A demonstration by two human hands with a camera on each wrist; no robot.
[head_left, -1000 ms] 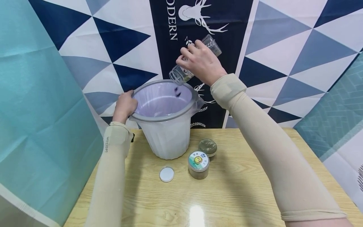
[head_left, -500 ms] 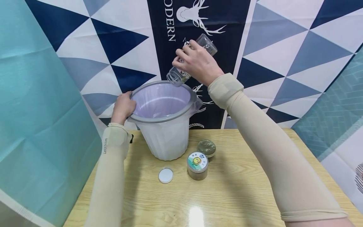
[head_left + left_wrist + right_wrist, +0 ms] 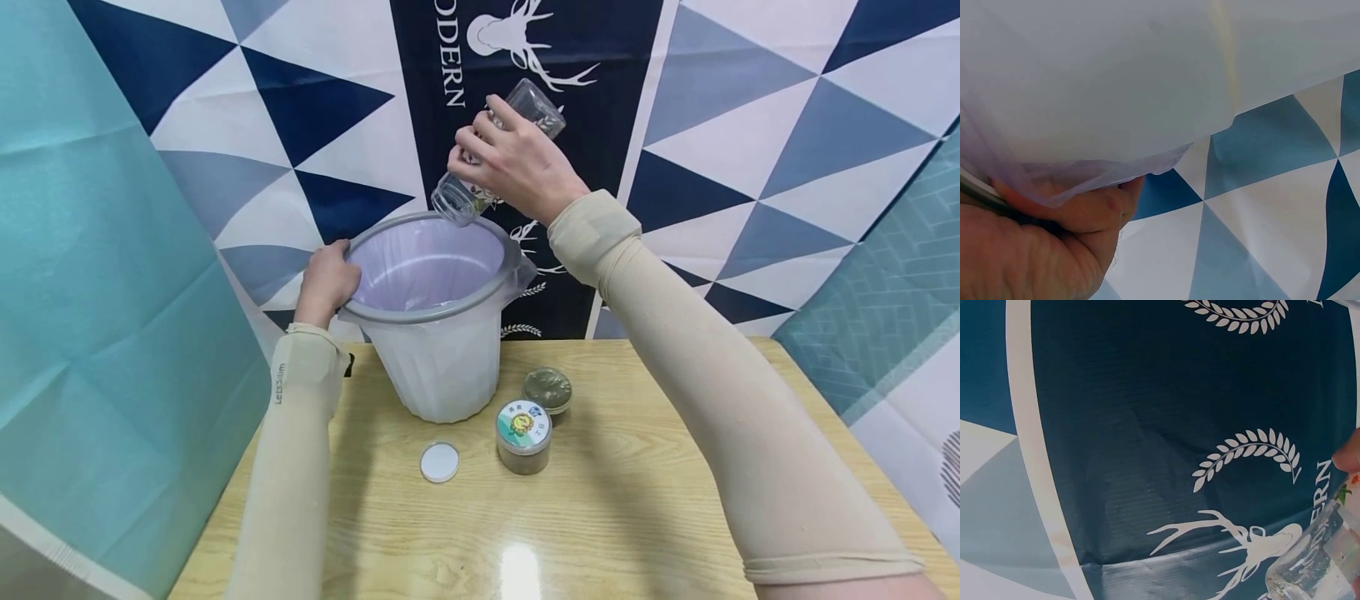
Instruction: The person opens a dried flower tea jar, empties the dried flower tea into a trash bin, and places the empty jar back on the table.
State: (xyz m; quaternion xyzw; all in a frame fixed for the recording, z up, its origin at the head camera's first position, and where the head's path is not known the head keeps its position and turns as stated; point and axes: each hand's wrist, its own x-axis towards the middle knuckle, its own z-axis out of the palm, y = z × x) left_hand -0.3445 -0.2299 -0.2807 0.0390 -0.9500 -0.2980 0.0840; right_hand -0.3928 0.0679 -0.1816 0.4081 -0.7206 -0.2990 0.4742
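A white trash can with a grey rim and a purple liner bag stands at the back of the table. My left hand grips its rim at the left; in the left wrist view that hand curls over the rim and the bag. Above the can's far right side, my right hand holds a clear jar, tilted mouth-down toward the opening. The jar looks empty apart from small bits near its base in the right wrist view, where the jar is partly cut off. The can's bottom is hidden.
A jar with a sunflower-printed lid stands in front of the can, with a greenish-gold lidded tin behind it. A round white lid lies on the wooden table. Patterned cloth hangs behind.
Dark bits fell from the jar into the can a second ago; none are falling now. My right hand has shifted the jar slightly left, still tilted. My left hand stays on the rim.
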